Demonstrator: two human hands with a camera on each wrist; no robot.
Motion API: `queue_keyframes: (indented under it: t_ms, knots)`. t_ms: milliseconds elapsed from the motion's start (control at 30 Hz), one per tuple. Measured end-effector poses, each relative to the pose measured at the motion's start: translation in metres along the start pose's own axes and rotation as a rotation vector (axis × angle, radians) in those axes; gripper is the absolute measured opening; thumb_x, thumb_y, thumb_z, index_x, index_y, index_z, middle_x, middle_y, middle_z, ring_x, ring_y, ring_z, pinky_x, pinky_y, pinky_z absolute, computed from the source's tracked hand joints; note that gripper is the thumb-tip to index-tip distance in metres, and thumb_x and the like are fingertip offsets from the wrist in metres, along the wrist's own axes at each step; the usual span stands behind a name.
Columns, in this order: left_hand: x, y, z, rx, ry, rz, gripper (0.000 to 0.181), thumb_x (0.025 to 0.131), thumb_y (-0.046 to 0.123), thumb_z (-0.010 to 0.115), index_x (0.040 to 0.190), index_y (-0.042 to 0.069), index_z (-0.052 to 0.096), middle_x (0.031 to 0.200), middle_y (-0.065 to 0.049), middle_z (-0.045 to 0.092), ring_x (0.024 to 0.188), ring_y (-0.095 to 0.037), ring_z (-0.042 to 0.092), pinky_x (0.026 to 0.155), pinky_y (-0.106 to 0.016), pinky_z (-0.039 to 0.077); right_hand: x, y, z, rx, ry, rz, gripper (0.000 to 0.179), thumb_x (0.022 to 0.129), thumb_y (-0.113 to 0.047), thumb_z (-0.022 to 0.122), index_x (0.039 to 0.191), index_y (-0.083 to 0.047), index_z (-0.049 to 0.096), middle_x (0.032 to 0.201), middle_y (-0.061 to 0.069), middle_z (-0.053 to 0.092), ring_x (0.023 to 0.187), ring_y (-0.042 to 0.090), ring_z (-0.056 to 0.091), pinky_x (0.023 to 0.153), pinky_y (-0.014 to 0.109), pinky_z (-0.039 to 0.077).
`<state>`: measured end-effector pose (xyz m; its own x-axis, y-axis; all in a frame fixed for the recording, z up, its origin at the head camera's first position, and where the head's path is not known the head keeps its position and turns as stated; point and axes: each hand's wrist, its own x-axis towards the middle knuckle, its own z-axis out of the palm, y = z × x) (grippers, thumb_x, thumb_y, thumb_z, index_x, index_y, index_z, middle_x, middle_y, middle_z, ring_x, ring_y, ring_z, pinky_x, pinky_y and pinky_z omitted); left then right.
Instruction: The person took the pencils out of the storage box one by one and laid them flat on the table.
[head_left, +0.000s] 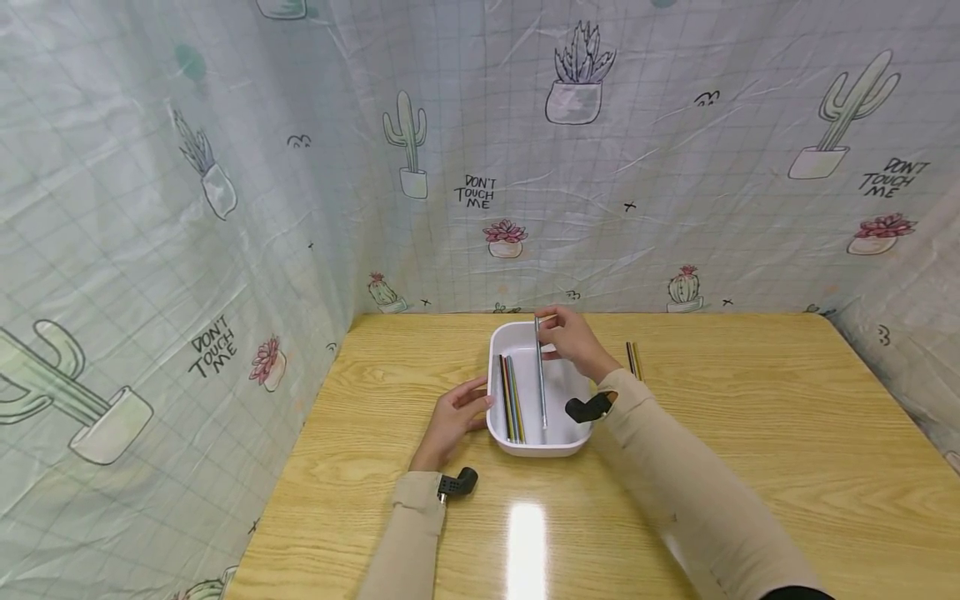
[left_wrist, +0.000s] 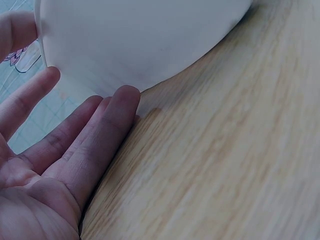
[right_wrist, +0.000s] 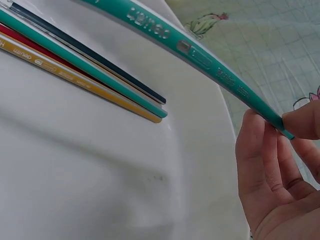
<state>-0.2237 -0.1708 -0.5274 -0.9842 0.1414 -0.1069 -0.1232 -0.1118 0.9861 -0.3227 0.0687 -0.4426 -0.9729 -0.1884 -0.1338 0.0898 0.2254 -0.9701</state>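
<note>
A white plastic bin (head_left: pixel 543 451) with rounded corners stands on the table. At its left side my left hand (head_left: pixel 452 421) rests with fingers extended, fingertips against the outer wall (left_wrist: pixel 140 45) and the thumb at the rim. My right hand (head_left: pixel 573 340) pinches one end of a green pencil (head_left: pixel 540 375) between thumb and fingers at the far side. The pencil slants down over the bin, lettering visible along it (right_wrist: pixel 200 57). Several pencils (right_wrist: pixel 90 75), black, red, green and yellow, lie side by side along the bin's left wall.
Two more pencils (head_left: pixel 634 360), one dark and one yellow, lie on the wooden table (head_left: pixel 750 400) right of the bin, partly behind my right forearm. A cactus-print curtain (head_left: pixel 450 167) hangs behind the table's far edge and along the left side.
</note>
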Motion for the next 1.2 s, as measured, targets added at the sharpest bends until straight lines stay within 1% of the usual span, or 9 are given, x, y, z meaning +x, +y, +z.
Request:
queue_keyframes:
  t_ms: [133, 300, 433, 633, 767, 900, 1000, 1100, 1200]
  knots:
    - [0.000, 0.000, 0.000, 0.003, 0.001, -0.001, 0.049, 0.096, 0.014, 0.072, 0.143, 0.008, 0.059, 0.136, -0.023, 0.061, 0.109, -0.019, 0.068, 0.091, -0.039, 0.065, 0.001, -0.002, -0.009, 0.004, 0.002, 0.003, 0.040, 0.100, -0.005, 0.060, 0.139, -0.008, 0.055, 0.118, 0.012, 0.053, 0.103, 0.026, 0.061, 0.079, 0.038, 0.067]
    - [0.000, 0.001, 0.000, 0.006, 0.001, -0.001, 0.049, 0.096, 0.015, 0.072, 0.143, 0.008, 0.059, 0.138, -0.023, 0.060, 0.109, -0.019, 0.068, 0.091, -0.038, 0.065, 0.001, 0.000, -0.021, 0.027, 0.008, 0.000, 0.042, 0.100, -0.006, 0.059, 0.141, -0.009, 0.054, 0.119, 0.009, 0.052, 0.105, 0.026, 0.063, 0.080, 0.036, 0.067]
    - [0.001, 0.000, 0.000, 0.010, 0.000, -0.002, 0.050, 0.097, 0.015, 0.072, 0.144, 0.007, 0.058, 0.139, -0.024, 0.059, 0.110, -0.019, 0.068, 0.092, -0.039, 0.064, -0.001, 0.001, -0.032, 0.014, 0.017, 0.005, 0.042, 0.102, -0.008, 0.058, 0.143, -0.011, 0.053, 0.121, 0.010, 0.051, 0.107, 0.027, 0.063, 0.081, 0.035, 0.067]
    - [0.001, 0.000, 0.000, 0.018, 0.005, -0.009, 0.050, 0.097, 0.016, 0.072, 0.144, 0.008, 0.058, 0.139, -0.023, 0.059, 0.110, -0.019, 0.067, 0.092, -0.039, 0.064, -0.006, 0.004, -0.051, 0.015, 0.019, 0.000, 0.043, 0.104, -0.011, 0.056, 0.147, -0.009, 0.050, 0.123, 0.012, 0.049, 0.108, 0.027, 0.060, 0.088, 0.038, 0.066]
    - [0.000, 0.002, 0.000, 0.017, 0.011, -0.016, 0.050, 0.096, 0.016, 0.073, 0.144, 0.011, 0.059, 0.139, -0.021, 0.060, 0.111, -0.019, 0.067, 0.092, -0.038, 0.064, -0.008, 0.008, -0.065, 0.022, 0.019, -0.008, 0.044, 0.105, -0.012, 0.054, 0.149, -0.009, 0.047, 0.122, 0.011, 0.049, 0.105, 0.024, 0.059, 0.095, 0.045, 0.064]
    - [0.000, 0.002, 0.000, 0.017, 0.007, -0.013, 0.050, 0.096, 0.015, 0.073, 0.144, 0.010, 0.059, 0.140, -0.022, 0.060, 0.112, -0.021, 0.067, 0.092, -0.039, 0.064, -0.010, 0.013, -0.075, 0.016, 0.040, -0.007, 0.043, 0.106, -0.013, 0.053, 0.149, -0.010, 0.047, 0.125, 0.013, 0.050, 0.104, 0.023, 0.059, 0.093, 0.043, 0.064]
    - [0.000, 0.002, 0.000, 0.020, 0.004, -0.013, 0.050, 0.096, 0.014, 0.072, 0.144, 0.010, 0.059, 0.140, -0.023, 0.059, 0.112, -0.021, 0.067, 0.092, -0.039, 0.065, -0.010, 0.017, -0.083, 0.000, 0.051, 0.000, 0.044, 0.107, -0.015, 0.052, 0.150, -0.010, 0.046, 0.131, 0.015, 0.049, 0.104, 0.021, 0.058, 0.089, 0.036, 0.065]
    - [0.000, 0.002, 0.000, 0.021, 0.001, -0.012, 0.050, 0.096, 0.015, 0.072, 0.144, 0.010, 0.059, 0.140, -0.024, 0.059, 0.113, -0.022, 0.067, 0.091, -0.038, 0.065, -0.010, 0.022, -0.091, 0.001, 0.053, 0.002, 0.047, 0.107, -0.016, 0.051, 0.153, -0.010, 0.043, 0.135, 0.016, 0.047, 0.105, 0.019, 0.057, 0.093, 0.038, 0.064]
    - [0.001, 0.002, -0.001, 0.019, -0.001, -0.009, 0.050, 0.096, 0.014, 0.072, 0.144, 0.009, 0.059, 0.140, -0.024, 0.059, 0.113, -0.023, 0.067, 0.091, -0.038, 0.065, -0.010, 0.027, -0.097, 0.017, 0.058, 0.017, 0.049, 0.107, -0.017, 0.051, 0.154, -0.009, 0.041, 0.136, 0.014, 0.046, 0.106, 0.019, 0.056, 0.097, 0.041, 0.063]
